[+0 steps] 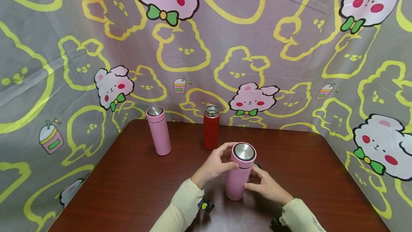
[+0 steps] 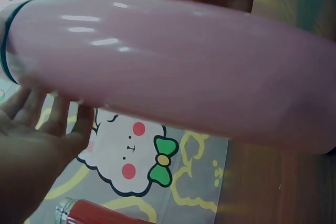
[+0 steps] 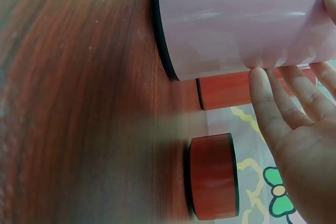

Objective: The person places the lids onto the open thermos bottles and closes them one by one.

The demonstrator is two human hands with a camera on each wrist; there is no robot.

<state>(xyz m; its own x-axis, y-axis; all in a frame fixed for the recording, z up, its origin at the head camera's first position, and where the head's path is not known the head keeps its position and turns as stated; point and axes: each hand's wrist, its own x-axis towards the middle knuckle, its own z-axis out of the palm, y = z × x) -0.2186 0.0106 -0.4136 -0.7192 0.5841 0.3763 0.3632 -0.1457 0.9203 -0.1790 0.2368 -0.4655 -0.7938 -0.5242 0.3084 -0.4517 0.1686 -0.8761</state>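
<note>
As the head view has it, the nearer pink bottle (image 1: 235, 182) is at the front part of the table (image 1: 128, 178), between two hands: the left hand (image 1: 213, 164) has thumb and fingers curled about its upper end, by the cap (image 1: 244, 152), while the right hand (image 1: 266, 186) grasps the body lower down, thumb toward the camera and fingers going round behind. The step in hand looks to be working the cap while the body is steadied; whether to loosen or tighten it I cannot tell, and the next move would call for a firm lower grip against a turn at the top. Farther back stand a red bottle (image 1: 211, 131), its steel mouth bare, and, left of it, a second pink bottle (image 1: 160, 136) with its top on. The left wrist view brings close the dark ring (image 2: 4, 51) between cap and body, the left fingers against the side near it, though the frame cuts off most of the cap. The right wrist view adds what the head view largely hides behind the bottle: a red cap (image 3: 212, 177) on the table, and the held bottle's black base rim (image 3: 162, 32), touching the tabletop or just above it, I cannot tell which.
</note>
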